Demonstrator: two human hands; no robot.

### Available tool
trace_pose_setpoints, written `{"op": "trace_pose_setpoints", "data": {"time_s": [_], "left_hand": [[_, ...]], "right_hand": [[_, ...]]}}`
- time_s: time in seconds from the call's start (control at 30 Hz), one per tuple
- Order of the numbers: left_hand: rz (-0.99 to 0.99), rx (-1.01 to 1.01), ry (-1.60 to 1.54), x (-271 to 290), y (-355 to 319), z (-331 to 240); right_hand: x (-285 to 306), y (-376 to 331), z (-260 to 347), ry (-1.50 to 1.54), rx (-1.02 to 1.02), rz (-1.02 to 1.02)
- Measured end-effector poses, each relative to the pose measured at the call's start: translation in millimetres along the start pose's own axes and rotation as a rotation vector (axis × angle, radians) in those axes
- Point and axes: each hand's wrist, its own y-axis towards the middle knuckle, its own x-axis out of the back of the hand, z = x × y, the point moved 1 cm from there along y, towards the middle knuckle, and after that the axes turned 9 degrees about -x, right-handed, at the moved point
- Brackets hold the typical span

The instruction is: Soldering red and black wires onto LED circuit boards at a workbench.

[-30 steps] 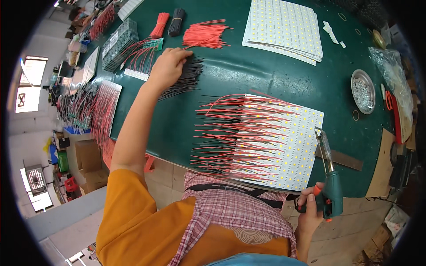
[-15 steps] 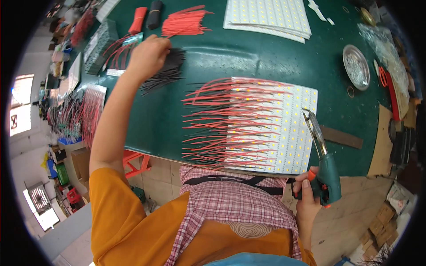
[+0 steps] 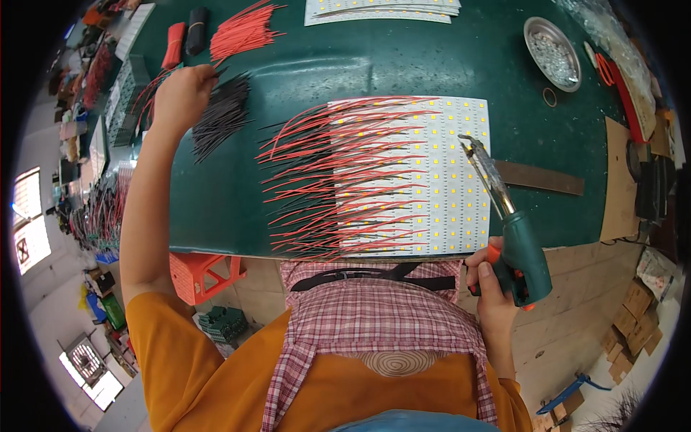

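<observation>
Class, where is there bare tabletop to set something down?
Bare patches of green tabletop lie between the loose black wires and the leads overhanging the near LED board, and between that board and the LED-board stack. Beyond the left hand it is crowded: red wire bundle, black wire bundle, loose red wires.

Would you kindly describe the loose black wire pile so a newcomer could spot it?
On the green tabletop, find the bare left hand. Just right of it lies the loose black wire pile, spread out unlike the tight black bundle, darker than the loose red wires.
</observation>
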Motion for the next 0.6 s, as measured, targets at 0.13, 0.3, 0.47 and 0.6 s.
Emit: {"op": "trace_pose_setpoints", "data": {"time_s": [0.13,0.3,0.47,0.6], "left_hand": [[-0.056,-0.102,0.049,2.5,-3.4,0.5],[-0.084,-0.120,0.059,13.7,-6.5,-8.8],[0.016,-0.398,0.525,42.9,-29.1,-43.3],[0.416,-0.507,0.877,29.9,-61.4,-75.5]], "right_hand": [[0.5,0.8,-3.1,0.009,0.015,0.030],[4.4,0.6,-7.8,0.029,0.025,0.018],[14.5,5.1,-11.6,0.023,0.086,0.060],[9.3,9.6,-15.6,0.059,0.087,0.087]]}}
